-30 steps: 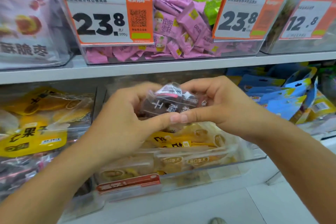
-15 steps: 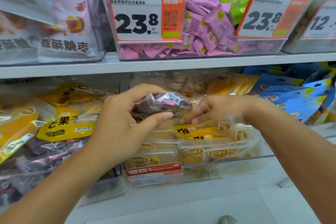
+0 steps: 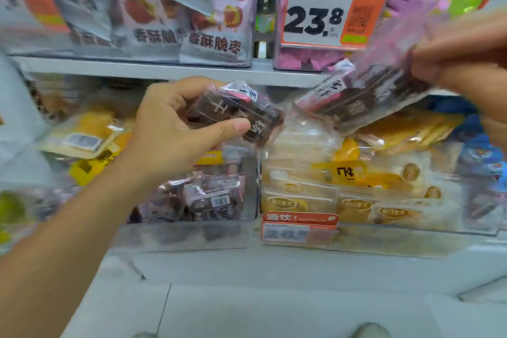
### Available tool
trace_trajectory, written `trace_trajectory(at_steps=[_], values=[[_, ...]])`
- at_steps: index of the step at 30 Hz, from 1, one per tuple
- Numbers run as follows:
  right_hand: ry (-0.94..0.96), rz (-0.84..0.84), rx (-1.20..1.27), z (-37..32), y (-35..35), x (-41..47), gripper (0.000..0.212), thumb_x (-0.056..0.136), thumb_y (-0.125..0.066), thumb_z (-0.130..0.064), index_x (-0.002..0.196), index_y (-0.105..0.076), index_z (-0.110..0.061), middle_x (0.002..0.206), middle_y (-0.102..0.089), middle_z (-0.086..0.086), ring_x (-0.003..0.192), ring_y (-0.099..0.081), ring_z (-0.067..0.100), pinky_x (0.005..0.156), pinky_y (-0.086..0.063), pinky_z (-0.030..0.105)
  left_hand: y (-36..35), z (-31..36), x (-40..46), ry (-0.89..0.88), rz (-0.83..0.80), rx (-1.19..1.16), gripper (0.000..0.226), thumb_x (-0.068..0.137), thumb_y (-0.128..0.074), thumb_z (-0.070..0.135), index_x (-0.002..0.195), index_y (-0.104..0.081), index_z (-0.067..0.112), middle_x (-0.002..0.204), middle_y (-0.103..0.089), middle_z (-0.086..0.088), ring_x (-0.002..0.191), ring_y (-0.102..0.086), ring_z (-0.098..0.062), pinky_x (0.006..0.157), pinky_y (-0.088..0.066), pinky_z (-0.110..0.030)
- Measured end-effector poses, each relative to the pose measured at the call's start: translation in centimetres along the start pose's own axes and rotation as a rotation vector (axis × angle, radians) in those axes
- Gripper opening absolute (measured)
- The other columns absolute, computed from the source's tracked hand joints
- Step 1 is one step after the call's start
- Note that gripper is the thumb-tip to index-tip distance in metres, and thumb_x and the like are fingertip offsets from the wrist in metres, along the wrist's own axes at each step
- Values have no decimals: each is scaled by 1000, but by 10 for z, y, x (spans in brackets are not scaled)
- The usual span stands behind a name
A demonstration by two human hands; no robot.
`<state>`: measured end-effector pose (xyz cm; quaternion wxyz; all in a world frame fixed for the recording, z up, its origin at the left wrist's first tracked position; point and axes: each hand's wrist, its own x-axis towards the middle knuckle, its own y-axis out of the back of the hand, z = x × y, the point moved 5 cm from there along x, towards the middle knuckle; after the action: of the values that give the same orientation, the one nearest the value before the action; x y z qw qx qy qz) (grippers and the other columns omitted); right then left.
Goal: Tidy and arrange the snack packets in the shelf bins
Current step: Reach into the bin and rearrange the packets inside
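Dark-brown packet [image 3: 241, 115] is sitting pinched in the left hand [image 3: 175, 134]; the right hand [image 3: 463, 63] is pinching a second packet [image 3: 365, 96] by its edge, above the clear bins [image 3: 192, 236]. Crinkly film is risking slipping from that corner hold.

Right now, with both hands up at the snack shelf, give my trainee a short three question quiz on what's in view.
1. True or false: the left hand holds a dark packet.
2. The right hand pinches its second dark packet over which bin? A) yellow packet bin B) pink sweets bin
3. Fill in: the orange price tag on the upper shelf reads ___.

Key: 1 true; 2 A; 3 23.8
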<state>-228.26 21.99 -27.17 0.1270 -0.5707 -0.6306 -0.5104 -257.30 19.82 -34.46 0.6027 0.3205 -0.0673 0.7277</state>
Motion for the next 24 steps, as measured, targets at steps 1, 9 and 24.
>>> trace_trajectory(at_steps=[1, 9, 24], values=[[-10, -15, 96, -10, -17, -1, 13, 85, -75, -34, 95, -74, -25, 96, -72, -14, 93, -70, 4, 86, -53, 19, 18, -2, -6, -3, 6, 31, 24, 71, -89, 34, 91, -75, 36, 81, -75, 14, 71, -69, -5, 64, -59, -24], [105, -270, 246, -42, -124, -1, 18, 80, -79, -1, 89, -76, -17, 81, -74, -10, 79, -72, 4, 72, -55, 15, 91, -28, -46, 88, -147, 314, 32, 64, -87, 47, 82, -74, 23, 68, -68, 2, 62, -66, -22, 54, -57, -41], [-104, -885, -22, -28, -216, -16, 29, 77, -82, -3, 81, -68, -29, 75, -70, -19, 68, -68, -1, 67, -54, 16, 87, -41, -50, 218, -608, 745, 25, 77, -82, 43, 96, -77, 29, 71, -69, 12, 65, -62, -2, 59, -50, -29]])
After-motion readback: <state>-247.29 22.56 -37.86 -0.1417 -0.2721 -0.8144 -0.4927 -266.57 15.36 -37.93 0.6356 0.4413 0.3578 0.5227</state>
